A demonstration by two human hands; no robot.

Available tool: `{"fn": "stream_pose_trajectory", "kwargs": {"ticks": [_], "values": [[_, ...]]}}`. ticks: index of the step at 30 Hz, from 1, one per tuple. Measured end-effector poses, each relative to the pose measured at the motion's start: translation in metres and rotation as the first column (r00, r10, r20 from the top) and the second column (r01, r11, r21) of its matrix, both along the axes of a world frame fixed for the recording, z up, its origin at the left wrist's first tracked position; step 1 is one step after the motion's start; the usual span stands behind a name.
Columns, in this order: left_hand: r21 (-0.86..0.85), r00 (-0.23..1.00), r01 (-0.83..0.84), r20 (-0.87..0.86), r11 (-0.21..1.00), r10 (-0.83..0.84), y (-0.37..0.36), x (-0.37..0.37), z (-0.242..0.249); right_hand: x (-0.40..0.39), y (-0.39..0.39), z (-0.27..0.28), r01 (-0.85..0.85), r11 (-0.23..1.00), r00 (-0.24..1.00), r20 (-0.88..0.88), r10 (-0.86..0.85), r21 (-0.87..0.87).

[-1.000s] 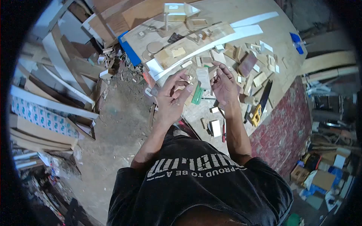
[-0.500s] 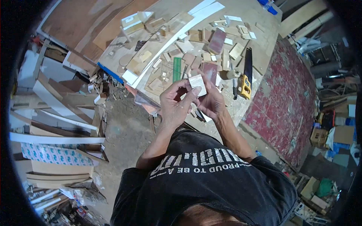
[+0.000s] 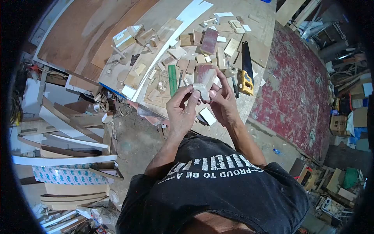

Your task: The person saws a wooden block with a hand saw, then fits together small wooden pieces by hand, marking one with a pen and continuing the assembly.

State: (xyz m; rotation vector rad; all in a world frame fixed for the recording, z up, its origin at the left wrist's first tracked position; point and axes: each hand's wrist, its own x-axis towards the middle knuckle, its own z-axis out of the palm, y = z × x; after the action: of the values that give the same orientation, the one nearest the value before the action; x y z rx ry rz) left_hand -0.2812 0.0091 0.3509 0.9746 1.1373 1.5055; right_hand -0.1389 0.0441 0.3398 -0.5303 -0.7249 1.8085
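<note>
Both hands meet over the near edge of the workbench (image 3: 226, 128), around a small pale wooden block (image 3: 201, 92). My left hand (image 3: 182, 109) grips it from the left, thumb on the near face and fingers curled behind. My right hand (image 3: 225, 102) closes on it from the other side, with the thumb at its lower right and the fingers raised along its far end. The block is tilted, so a greyish longer side shows beyond the near face. Just behind lie a dark red block (image 3: 209, 41) and a green strip (image 3: 172, 80).
A yellow-handled handsaw (image 3: 247, 74) lies right of my hands. Many wood offcuts and a long white curved strip (image 3: 163, 54) cover the bench. Curved boards (image 3: 70, 160) are stacked at left. Red tiled flooring (image 3: 294, 89) lies at right, with cluttered scrap beyond.
The block has been turned from a flat square face toward me to a tilted position. My right fingers have shifted up along it, and the view has swung slightly right.
</note>
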Motion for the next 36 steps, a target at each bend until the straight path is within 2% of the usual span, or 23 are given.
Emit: {"fn": "stream_pose_trajectory", "kwargs": {"ticks": [2, 6, 8, 12, 15, 17, 23, 25, 27, 28, 30, 33, 34, 36], "values": [[0.104, 0.996, -0.004, -0.091, 0.995, 0.013, 0.001, 0.004, -0.005, 0.002, -0.005, 0.003, 0.104, 0.994, 0.992, 0.065, -0.106, 0.038], [0.076, 0.99, 0.039, -0.14, 0.996, -0.028, -0.005, 0.012, 0.0, 0.006, -0.013, 0.008, 0.187, 0.977, 0.972, 0.124, -0.199, 0.101], [0.067, 0.993, 0.064, -0.106, 0.996, -0.056, -0.007, 0.017, 0.001, 0.006, -0.019, 0.013, 0.263, 0.958, 0.951, 0.14, -0.277, 0.114], [0.044, 0.993, 0.117, -0.034, 0.992, -0.115, -0.011, 0.025, 0.007, 0.011, -0.026, 0.012, 0.303, 0.933, 0.924, 0.181, -0.338, 0.197], [-0.029, 0.991, 0.133, 0.017, 0.991, -0.133, -0.011, 0.028, 0.0, 0.013, -0.032, 0.014, 0.341, 0.91, 0.883, 0.251, -0.396, 0.236], [-0.128, 0.969, 0.219, 0.149, 0.967, -0.2, -0.012, 0.026, -0.005, 0.017, -0.035, 0.012, 0.323, 0.892, 0.837, 0.344, -0.425, 0.316], [-0.114, 0.964, 0.166, 0.228, 0.98, -0.137, -0.012, 0.035, -0.01, 0.028, -0.032, 0.001, 0.388, 0.85, 0.793, 0.342, -0.505, 0.355], [-0.105, 0.968, 0.161, 0.211, 0.981, -0.137, -0.012, 0.036, -0.018, 0.029, -0.031, 0.003, 0.39, 0.849, 0.787, 0.351, -0.508, 0.355], [-0.095, 0.972, 0.155, 0.192, 0.983, -0.135, -0.012, 0.037, -0.023, 0.03, -0.029, -0.003, 0.343, 0.811, 0.763, 0.362, -0.535, 0.474], [-0.11, 0.969, 0.151, 0.215, 0.982, -0.125, -0.012, 0.037, -0.024, 0.031, -0.028, -0.008, 0.342, 0.811, 0.764, 0.361, -0.534, 0.475], [-0.122, 0.965, 0.142, 0.238, 0.982, -0.11, -0.012, 0.038, -0.028, 0.031, -0.028, -0.013, 0.289, 0.746, 0.659, 0.44, -0.61, 0.601], [-0.109, 0.961, 0.1, 0.269, 0.989, -0.068, -0.013, 0.041, -0.032, 0.023, -0.029, -0.008, 0.306, 0.73, 0.629, 0.446, -0.637, 0.612], [-0.087, 0.973, 0.059, 0.226, 0.994, -0.038, -0.014, 0.042, -0.031, 0.032, -0.027, -0.02, 0.157, 0.66, 0.437, 0.548, -0.714, 0.735], [-0.064, 0.983, 0.014, 0.182, 0.998, -0.002, -0.014, 0.041, -0.029, 0.028, -0.028, -0.014, 0.179, 0.656, 0.444, 0.535, -0.719, 0.733]]}}
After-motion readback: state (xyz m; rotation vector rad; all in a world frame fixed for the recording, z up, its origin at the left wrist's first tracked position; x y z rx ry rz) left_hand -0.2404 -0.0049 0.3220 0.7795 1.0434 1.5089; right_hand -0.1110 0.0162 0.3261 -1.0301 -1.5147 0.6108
